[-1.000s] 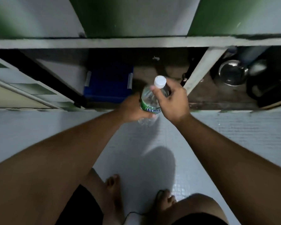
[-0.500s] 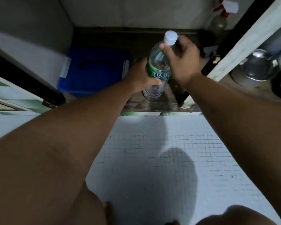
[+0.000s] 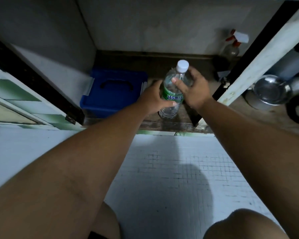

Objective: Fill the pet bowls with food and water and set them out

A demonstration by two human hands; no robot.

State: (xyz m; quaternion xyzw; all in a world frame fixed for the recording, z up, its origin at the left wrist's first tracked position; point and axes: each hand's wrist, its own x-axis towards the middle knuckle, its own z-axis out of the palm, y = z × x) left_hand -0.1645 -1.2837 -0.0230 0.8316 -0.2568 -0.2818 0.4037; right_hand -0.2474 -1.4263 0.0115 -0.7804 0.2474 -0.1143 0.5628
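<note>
The green label (image 3: 171, 97) around the middle of the water bottle (image 3: 176, 80) is showing blue capitals reading "JASMI", with the end of the word curving out of sight on the right. A smaller line of print above it is appearing too fine to read.

Dim overall, cabinet (image 3: 145, 31) v. dark inside; shadow on floor (image 3: 162, 152) — edges fisheye-warped, soft.
</note>
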